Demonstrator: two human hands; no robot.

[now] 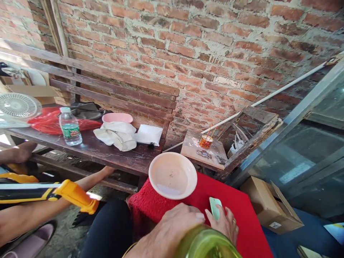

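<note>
My left hand reaches in from the bottom with its fingers curled; what they close on is hidden. Just right of it, my right hand, with a ring on one finger, grips a pale green flat piece with rounded corners and a small hole near its top. A see-through yellow-green rounded object rises close to the camera and covers part of both hands; its kind is unclear. Beyond the hands, a pale pink basin holds shallow water with dark specks, on a red cloth.
On the wooden bench are a water bottle, white cloth, pink tub, red bag and fan. A small table bears a cup. Right: a cardboard box. Another person's arm is at left.
</note>
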